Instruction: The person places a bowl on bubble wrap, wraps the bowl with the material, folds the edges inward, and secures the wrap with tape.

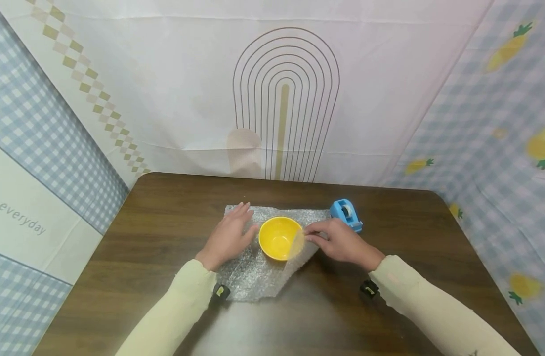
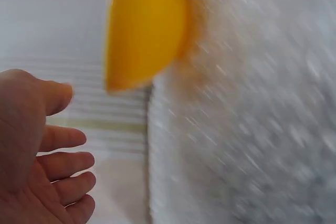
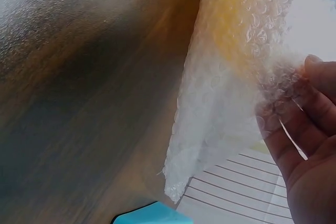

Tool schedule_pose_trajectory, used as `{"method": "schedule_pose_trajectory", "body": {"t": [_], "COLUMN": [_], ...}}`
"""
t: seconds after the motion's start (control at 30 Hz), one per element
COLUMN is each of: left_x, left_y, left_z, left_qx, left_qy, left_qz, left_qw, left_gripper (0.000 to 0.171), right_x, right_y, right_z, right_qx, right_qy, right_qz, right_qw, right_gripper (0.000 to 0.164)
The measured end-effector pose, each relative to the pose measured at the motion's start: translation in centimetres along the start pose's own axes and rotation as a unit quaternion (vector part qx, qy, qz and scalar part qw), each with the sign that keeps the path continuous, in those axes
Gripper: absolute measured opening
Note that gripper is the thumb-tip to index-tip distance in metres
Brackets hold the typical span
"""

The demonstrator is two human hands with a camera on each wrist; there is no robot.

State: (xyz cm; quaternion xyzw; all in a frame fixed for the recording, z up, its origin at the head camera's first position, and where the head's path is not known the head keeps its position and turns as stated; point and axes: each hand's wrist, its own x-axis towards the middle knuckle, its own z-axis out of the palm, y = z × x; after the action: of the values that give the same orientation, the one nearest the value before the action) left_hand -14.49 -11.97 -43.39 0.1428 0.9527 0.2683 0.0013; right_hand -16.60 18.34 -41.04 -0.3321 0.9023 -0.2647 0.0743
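A yellow bowl (image 1: 277,239) stands upright on a sheet of bubble wrap (image 1: 247,274) laid on the table. My right hand (image 1: 341,241) pinches the sheet's near right corner between thumb and fingers, lifted and folded over toward the bowl's right rim. Through the raised film in the right wrist view, the bowl's yellow shows blurred. On the bowl's other side is my left hand (image 1: 230,236), fingers spread and relaxed over the sheet's left part, holding nothing. The left wrist view has this hand's loose fingers (image 2: 68,165) apart from the bowl (image 2: 144,30).
A blue tape dispenser (image 1: 346,214) with a roll of tape stands just behind my right hand, by the sheet's far right corner. Beneath everything is a dark wooden table (image 1: 165,217). Printed cloth (image 1: 188,84) hangs behind the table and on both sides.
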Motion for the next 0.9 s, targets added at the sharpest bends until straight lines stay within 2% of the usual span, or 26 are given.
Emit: {"method": "schedule_pose_trajectory", "body": {"t": [0.1,0.2,0.33,0.43,0.57,0.67,0.9], "left_x": [0.0,0.0,0.1,0.4,0.7,1.0,1.3], "left_y": [1.7,3.5,5.3,6.3,7.0,7.2,7.1], "left_z": [-0.4,-0.7,-0.8,-0.7,-0.3,0.0,0.2], "left_qx": [-0.023,-0.037,-0.033,-0.03,-0.011,0.002,-0.025], "left_qy": [0.015,0.017,0.014,0.005,0.01,0.023,0.057], "left_qz": [0.019,0.049,0.09,0.115,0.144,0.149,0.159], "left_qw": [0.9994,0.998,0.9953,0.9929,0.9894,0.9886,0.9853], "left_gripper": [0.058,0.059,0.06,0.053,0.04,0.035,0.022], "right_x": [0.1,0.4,0.7,1.0,1.1,1.3,1.8], "right_y": [-0.1,-0.2,-0.3,-0.3,-0.3,-0.5,-0.8], "right_z": [0.0,0.0,0.1,0.1,0.1,0.0,-0.3], "right_qx": [-0.003,-0.007,-0.012,-0.013,-0.012,-0.007,-0.006], "right_qy": [0.006,0.016,0.031,0.04,0.043,0.041,0.05], "right_qz": [-0.004,-0.018,-0.042,-0.054,-0.056,-0.056,-0.067], "right_qw": [1.0,1.0,0.999,0.998,0.997,0.998,0.996], "right_gripper": [0.018,0.016,0.014,0.013,0.012,0.013,0.011]}}
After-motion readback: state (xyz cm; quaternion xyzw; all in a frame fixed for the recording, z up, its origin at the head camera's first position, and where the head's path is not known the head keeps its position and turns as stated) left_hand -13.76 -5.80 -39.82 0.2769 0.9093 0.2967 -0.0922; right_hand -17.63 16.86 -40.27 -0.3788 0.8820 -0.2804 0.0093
